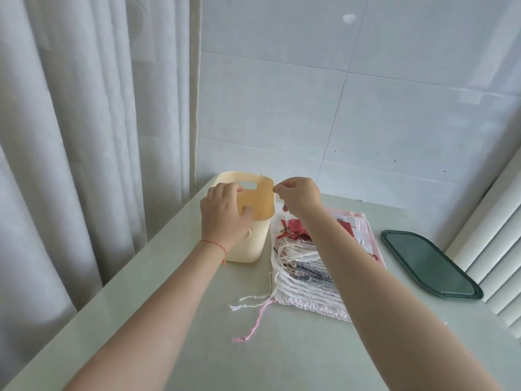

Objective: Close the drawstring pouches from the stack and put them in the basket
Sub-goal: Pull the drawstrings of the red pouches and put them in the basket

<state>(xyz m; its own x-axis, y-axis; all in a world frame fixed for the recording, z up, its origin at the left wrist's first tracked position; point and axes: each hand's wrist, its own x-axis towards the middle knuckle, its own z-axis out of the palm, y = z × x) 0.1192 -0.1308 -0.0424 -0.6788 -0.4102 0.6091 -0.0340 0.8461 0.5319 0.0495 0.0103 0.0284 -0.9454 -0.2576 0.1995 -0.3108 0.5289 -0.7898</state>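
Hands at the basket, stack waiting

My left hand (pixel 225 214) hangs loosely spread over the basket (pixel 255 244); my right hand (pixel 300 197) pinches something unclear above its rim. The pouches (pixel 307 273) lie beside the basket, whose loose cords (pixel 253 303) could snag.

Left hand (pixel 225 218) hides basket (pixel 255 201) interior (right hand (pixel 300 197) contents unclear).

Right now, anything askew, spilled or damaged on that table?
Nothing spilled or damaged that I can see. The stack of pouches lies fanned rather than squared, and loose drawstrings trail off its near corner across the table. The basket stands upright; the dark tray lies flat.
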